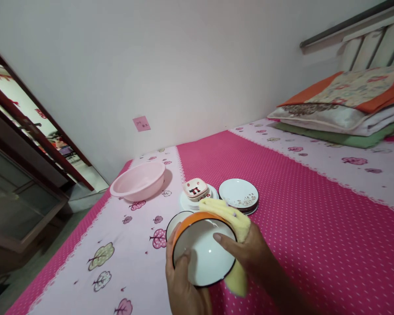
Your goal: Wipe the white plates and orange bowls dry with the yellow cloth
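A bowl (205, 258), white inside with a dark rim and orange outside, is tilted so that its inside faces me. My left hand (184, 280) grips its left side, thumb over the rim. With my right hand (249, 245) I press a yellow cloth (231, 214) to the bowl's outer side, and the thumb rests inside the rim. Behind the held bowl, a second white dark-rimmed dish (174, 222) shows in part. Farther back, small pink patterned square bowls (196, 189) sit on a stack of white plates (186, 204). Right of them stands a stack of dark-rimmed plates (238, 192).
A pink basin (139, 180) rests on the bed's left side. Folded bedding (344, 109) is piled at the far right, below a rail. Everything lies on a pink and white bedspread (298, 210) against a white wall. A doorway opens on the left.
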`<move>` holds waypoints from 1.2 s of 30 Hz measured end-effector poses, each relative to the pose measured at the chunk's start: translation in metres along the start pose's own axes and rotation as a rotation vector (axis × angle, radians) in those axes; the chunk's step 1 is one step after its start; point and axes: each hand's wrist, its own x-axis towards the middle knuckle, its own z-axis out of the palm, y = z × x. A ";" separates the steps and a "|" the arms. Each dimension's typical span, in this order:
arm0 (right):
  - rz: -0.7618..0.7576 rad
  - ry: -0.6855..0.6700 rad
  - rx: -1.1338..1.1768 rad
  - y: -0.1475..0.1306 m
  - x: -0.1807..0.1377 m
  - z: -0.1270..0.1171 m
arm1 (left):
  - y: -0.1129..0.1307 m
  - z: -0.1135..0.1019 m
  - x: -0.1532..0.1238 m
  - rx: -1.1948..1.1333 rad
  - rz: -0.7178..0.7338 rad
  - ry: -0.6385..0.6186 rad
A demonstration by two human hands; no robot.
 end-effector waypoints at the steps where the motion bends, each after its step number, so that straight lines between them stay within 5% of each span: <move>1: 0.051 0.013 0.073 0.003 -0.003 0.005 | -0.003 0.001 -0.001 -0.039 -0.033 0.077; 5: 0.233 0.088 0.241 0.019 -0.010 0.019 | -0.007 0.009 -0.007 -0.072 -0.080 0.188; 8: 0.207 0.119 0.200 0.025 -0.006 0.011 | 0.003 0.015 -0.010 -0.036 -0.099 -0.008; 13: 0.047 -0.051 -0.131 0.011 0.007 -0.021 | 0.034 0.007 0.001 0.184 -0.153 -0.430; 17: 0.040 -0.158 -0.279 -0.003 0.007 -0.029 | 0.038 0.000 0.010 0.287 -0.179 -0.579; 24: -0.068 -0.264 -0.270 -0.019 0.009 -0.032 | 0.016 0.010 0.003 0.013 -0.332 -0.246; 31: 0.116 -0.051 0.023 -0.004 -0.003 -0.014 | 0.014 0.023 -0.011 -0.100 -0.329 -0.018; 36: 0.069 0.100 -0.140 0.009 -0.011 0.007 | 0.017 0.026 -0.012 -0.163 -0.286 0.072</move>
